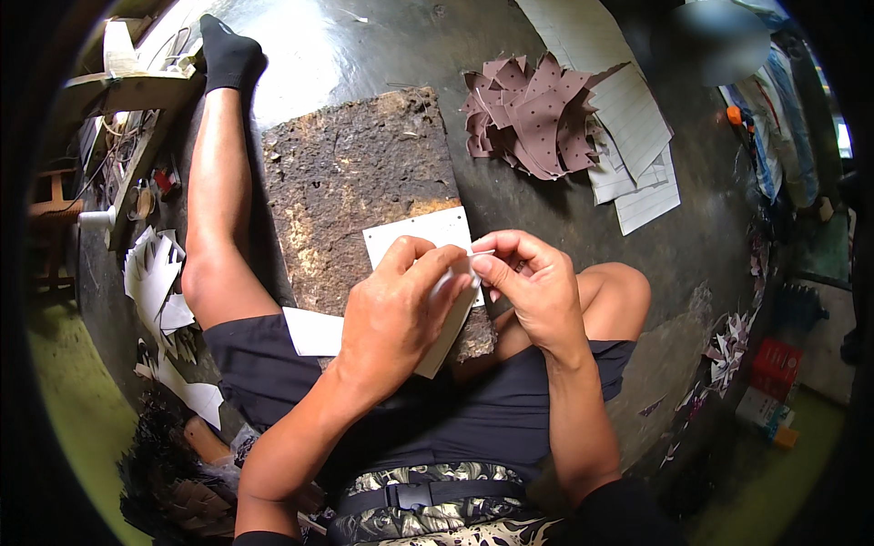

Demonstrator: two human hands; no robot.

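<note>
A white sheet piece (412,231) with small holes near its edge lies over the near part of a rough, dark-stained board (355,173). My left hand (396,296) is closed on it, fingers curled over its near side. My right hand (537,287) pinches its right edge between thumb and fingers, close to the left fingertips. Part of the white material is bent up between the hands, and the fingers hide how it folds. Another white flap (312,332) shows left of my left wrist, partly over my shorts; I cannot tell whether it is the same piece.
Brown pieces with punched holes (537,114) are heaped beyond the board on the right, beside lined paper sheets (642,177). White offcuts (155,278) lie left of my bent leg. A wooden frame (137,173) stands at far left; a red box (774,369) sits at right.
</note>
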